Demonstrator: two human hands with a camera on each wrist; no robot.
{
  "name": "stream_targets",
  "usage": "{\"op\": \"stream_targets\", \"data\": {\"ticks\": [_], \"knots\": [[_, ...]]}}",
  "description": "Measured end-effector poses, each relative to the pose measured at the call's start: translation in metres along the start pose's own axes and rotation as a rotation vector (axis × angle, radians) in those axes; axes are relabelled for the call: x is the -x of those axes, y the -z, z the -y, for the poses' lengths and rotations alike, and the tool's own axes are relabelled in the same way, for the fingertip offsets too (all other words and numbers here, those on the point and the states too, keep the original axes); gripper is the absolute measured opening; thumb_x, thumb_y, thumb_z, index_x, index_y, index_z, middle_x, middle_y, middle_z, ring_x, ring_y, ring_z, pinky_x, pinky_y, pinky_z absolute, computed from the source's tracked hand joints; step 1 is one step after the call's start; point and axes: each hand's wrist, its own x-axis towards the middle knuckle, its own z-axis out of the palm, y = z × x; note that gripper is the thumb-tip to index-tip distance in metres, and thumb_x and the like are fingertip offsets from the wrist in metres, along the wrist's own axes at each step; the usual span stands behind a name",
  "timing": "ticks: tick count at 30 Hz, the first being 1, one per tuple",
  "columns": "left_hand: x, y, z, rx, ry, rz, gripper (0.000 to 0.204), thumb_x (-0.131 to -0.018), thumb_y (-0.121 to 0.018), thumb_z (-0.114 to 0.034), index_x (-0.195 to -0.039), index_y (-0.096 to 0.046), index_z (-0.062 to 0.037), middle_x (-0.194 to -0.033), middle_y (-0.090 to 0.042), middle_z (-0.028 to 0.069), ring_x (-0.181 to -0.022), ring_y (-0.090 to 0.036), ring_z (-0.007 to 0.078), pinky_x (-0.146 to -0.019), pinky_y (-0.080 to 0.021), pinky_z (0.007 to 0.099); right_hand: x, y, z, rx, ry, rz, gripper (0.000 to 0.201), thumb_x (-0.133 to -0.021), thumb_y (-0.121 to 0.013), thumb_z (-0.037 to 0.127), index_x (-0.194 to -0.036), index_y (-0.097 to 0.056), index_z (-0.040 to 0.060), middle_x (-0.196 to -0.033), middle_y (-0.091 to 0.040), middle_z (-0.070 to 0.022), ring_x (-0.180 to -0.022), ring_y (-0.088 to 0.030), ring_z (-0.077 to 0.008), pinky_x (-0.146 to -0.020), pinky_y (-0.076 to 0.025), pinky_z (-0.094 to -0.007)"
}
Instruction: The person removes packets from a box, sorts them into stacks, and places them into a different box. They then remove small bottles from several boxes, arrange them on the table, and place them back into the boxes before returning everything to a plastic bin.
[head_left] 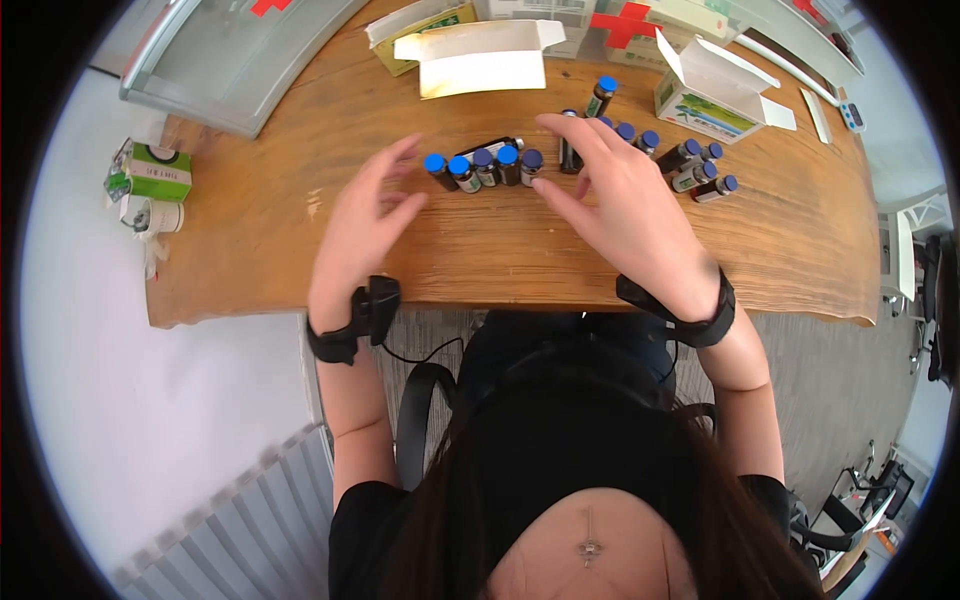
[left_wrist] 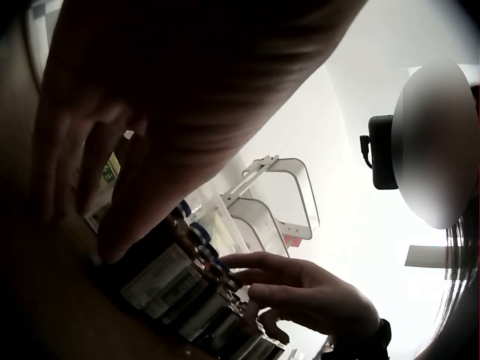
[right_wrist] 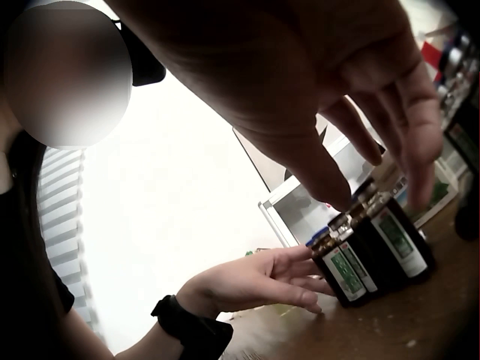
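Several small dark vials with blue caps stand in a short row on the wooden table; the blue-capped vial (head_left: 440,170) is at its left end and a purple-blue-capped vial (head_left: 532,168) at its right end. Behind them a dark vial (head_left: 488,148) lies on its side. My left hand (head_left: 370,212) is just left of the row, fingers spread and empty. At the right end hovers my right hand (head_left: 640,195), its thumb tip close to the last vial and its fingers extended. In the right wrist view, labelled vials (right_wrist: 397,240) stand beneath that hand.
Right of the row, more vials (head_left: 695,177) stand in a loose group, partly behind my right hand. An opened white carton (head_left: 480,70) and an opened green-white box (head_left: 710,105) are at the back. A clear cabinet (head_left: 225,60) stands back left; a green box (head_left: 160,172) is at far left.
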Motion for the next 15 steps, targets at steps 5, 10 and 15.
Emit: {"op": "stream_targets", "data": {"ticks": [5, 10, 15], "knots": [[-0.024, 0.023, -0.008, -0.085, 0.019, 0.059, 0.029, -0.091, -0.053, -0.008, -0.119, -0.058, -0.0015, -0.11, -0.065, 0.0105, -0.105, -0.059, 0.017, -0.09, -0.046, 0.0301, 0.013, 0.03, -0.001, -0.034, -0.084, -0.066, 0.035, -0.083, -0.065, 0.013, -0.114, -0.054, 0.0022, -0.093, -0.06, -0.0143, -0.072, -0.061, -0.027, -0.065, -0.05, -0.0348], [-0.08, 0.023, -0.005, -0.129, -0.005, 0.414, 0.028, -0.088, -0.06, -0.012, -0.113, -0.062, 0.0002, -0.102, -0.067, 0.0099, -0.095, -0.061, 0.0152, -0.083, -0.047, 0.0275, 0.027, 0.04, -0.002, -0.038, -0.069, -0.117, 0.026, -0.082, -0.065, 0.01, -0.107, -0.059, 0.0019, -0.087, -0.059, -0.011, -0.067, -0.06, -0.0221, -0.061, -0.048, -0.0315], [-0.105, 0.008, -0.01, -0.135, 0.062, 0.628, 0.03, -0.081, -0.067, -0.014, -0.106, -0.063, 0.0014, -0.09, -0.066, 0.0065, -0.084, -0.06, 0.0114, -0.074, -0.048, 0.0247, 0.036, 0.038, -0.003, -0.05, -0.093, -0.073, 0.021, -0.082, -0.065, 0.008, -0.101, -0.06, 0.0015, -0.086, -0.06, -0.0097, -0.068, -0.061, -0.0243, -0.06, -0.049, -0.0319]]}}
